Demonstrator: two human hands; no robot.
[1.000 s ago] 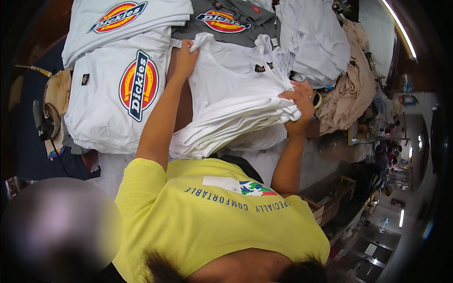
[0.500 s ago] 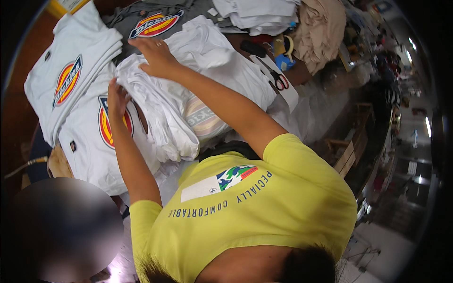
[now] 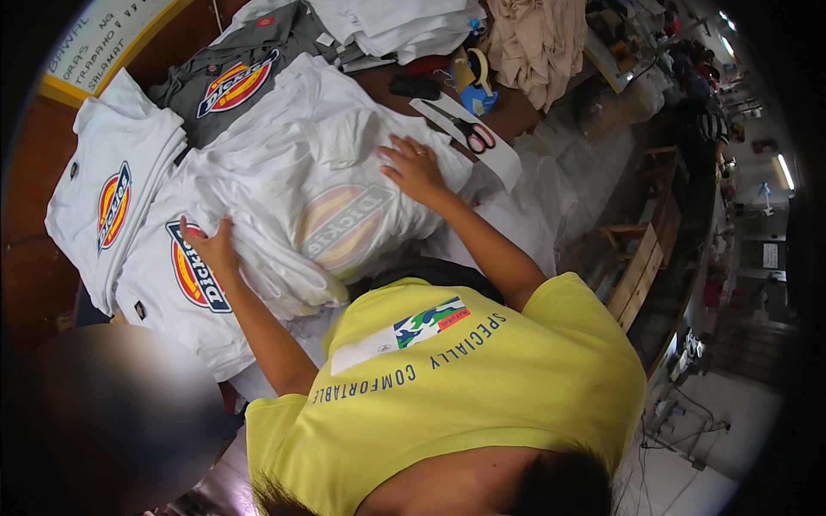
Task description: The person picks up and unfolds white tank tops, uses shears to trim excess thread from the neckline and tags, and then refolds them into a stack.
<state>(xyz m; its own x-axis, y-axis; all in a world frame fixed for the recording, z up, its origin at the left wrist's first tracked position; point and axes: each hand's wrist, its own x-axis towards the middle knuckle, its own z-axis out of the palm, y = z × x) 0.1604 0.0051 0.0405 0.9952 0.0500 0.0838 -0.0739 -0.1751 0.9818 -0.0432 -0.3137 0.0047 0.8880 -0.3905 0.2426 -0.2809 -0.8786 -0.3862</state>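
Observation:
A white T-shirt [image 3: 284,146] lies spread in front of me, a pale print showing through its cloth as if from the inner side. My right hand [image 3: 417,176] rests on its right part, fingers apart. My left hand [image 3: 215,247] is at its left edge, thumb and fingers spread, beside the red, yellow and blue logo of another white T-shirt [image 3: 163,284]. That shirt lies partly under the spread one. Farther left is a folded white T-shirt [image 3: 77,206] with the same kind of logo.
Beyond lie a dark grey T-shirt [image 3: 194,86], more white cloth [image 3: 400,30] and a beige cloth heap [image 3: 538,52]. Scissors [image 3: 473,136] with red-and-black handles lie on a white strip, near a tape dispenser [image 3: 476,77]. A wooden bench [image 3: 637,267] stands at right.
My right hand has moved right and nearer, my left hand slightly nearer. The bunched white T-shirt between them now lies spread wider and flatter. The view has shifted a little.

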